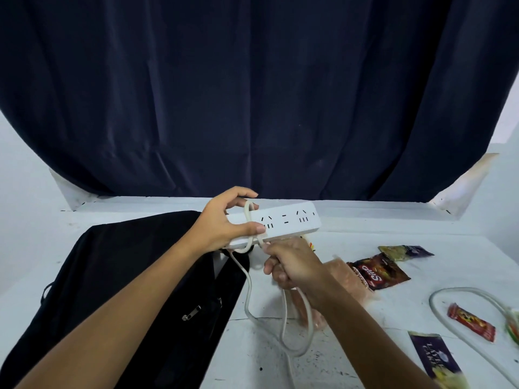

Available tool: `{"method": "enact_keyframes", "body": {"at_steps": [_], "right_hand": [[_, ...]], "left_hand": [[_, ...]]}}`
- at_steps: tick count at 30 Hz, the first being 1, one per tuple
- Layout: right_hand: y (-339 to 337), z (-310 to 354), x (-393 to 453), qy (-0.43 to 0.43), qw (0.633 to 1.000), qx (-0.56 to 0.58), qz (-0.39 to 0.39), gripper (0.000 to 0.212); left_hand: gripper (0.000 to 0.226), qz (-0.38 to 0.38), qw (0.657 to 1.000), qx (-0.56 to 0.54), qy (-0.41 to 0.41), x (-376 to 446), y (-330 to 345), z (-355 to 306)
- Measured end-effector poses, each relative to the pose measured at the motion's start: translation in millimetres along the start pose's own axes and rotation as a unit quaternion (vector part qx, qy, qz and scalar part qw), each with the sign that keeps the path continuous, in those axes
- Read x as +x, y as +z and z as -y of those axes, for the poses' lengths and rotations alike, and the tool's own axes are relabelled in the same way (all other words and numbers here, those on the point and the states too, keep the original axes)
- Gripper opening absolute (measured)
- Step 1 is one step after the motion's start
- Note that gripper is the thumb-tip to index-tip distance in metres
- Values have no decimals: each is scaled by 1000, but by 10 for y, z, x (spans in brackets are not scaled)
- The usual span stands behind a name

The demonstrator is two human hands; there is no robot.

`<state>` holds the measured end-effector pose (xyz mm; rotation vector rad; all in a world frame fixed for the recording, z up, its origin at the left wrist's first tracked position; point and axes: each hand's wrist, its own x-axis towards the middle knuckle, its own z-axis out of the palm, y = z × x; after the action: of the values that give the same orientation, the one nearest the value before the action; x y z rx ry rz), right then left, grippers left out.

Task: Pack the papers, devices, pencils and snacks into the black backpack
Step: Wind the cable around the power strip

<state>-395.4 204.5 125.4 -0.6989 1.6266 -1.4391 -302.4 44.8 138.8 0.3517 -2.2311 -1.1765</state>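
Observation:
My left hand (pixel 224 220) grips the left end of a white power strip (pixel 292 223), held in the air above the table. Its white cord (pixel 248 293) loops once around the strip and hangs down in loose bends. My right hand (pixel 292 265) is closed on the cord just below the strip. The black backpack (pixel 118 290) lies flat on the left of the white table, under my left forearm. Snack packets lie to the right: a dark red one (pixel 379 272), a green and purple one (pixel 404 251), a small red bar (pixel 470 322) and a purple cake packet (pixel 436 359).
A clear pinkish plastic bag (pixel 348 279) lies under my right wrist. The cord continues in a wide arc (pixel 441 293) at the right. A dark blue curtain (pixel 258 94) hangs behind the white table (pixel 365 318). A green item is cut off at the right edge.

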Motion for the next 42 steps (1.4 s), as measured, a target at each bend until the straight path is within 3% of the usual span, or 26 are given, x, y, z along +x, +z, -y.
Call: {"method": "enact_keyframes", "body": {"at_steps": [11,19,23,26,28,31,32,35,38,40,42], "right_hand": [[66,-106,-98,-83,995,-57,-7,33],[126,-178,-245,-179,963,-201,-7,37],[65,-169,-256,-165,957,-238,30,30],[-21,-136,-248,-101,974,-192,69,22],[-51,-149,-254,-73,982,-163,69,23],[16,-227,-245,-90,978,-187,-9,19],[42,-239,-243,-110,971,-209,-39,17],[62,-248,-234,-190,918,-335,-100,44],[33,-224,-223,-291,799,-498,-170,41],[7,-205,-178,-373,739,-532,-182,35],[-50,-155,-120,-375,733,-549,-141,39]], "left_hand": [[75,-44,997,-68,-20,-50,-67,181],[49,-133,990,-34,-41,-46,-32,124],[56,-40,998,-10,-37,-89,-127,90],[42,38,998,12,-43,-128,-158,94],[26,43,998,-2,-41,-147,-139,118],[15,16,999,-14,-44,-167,-95,150],[13,14,999,-15,-47,-167,-82,157],[6,29,998,-7,-55,-177,-60,169],[23,55,997,-24,-54,-200,-56,175],[40,70,995,-33,-62,-226,-47,188],[51,85,992,-47,-79,-255,-52,204]]}}
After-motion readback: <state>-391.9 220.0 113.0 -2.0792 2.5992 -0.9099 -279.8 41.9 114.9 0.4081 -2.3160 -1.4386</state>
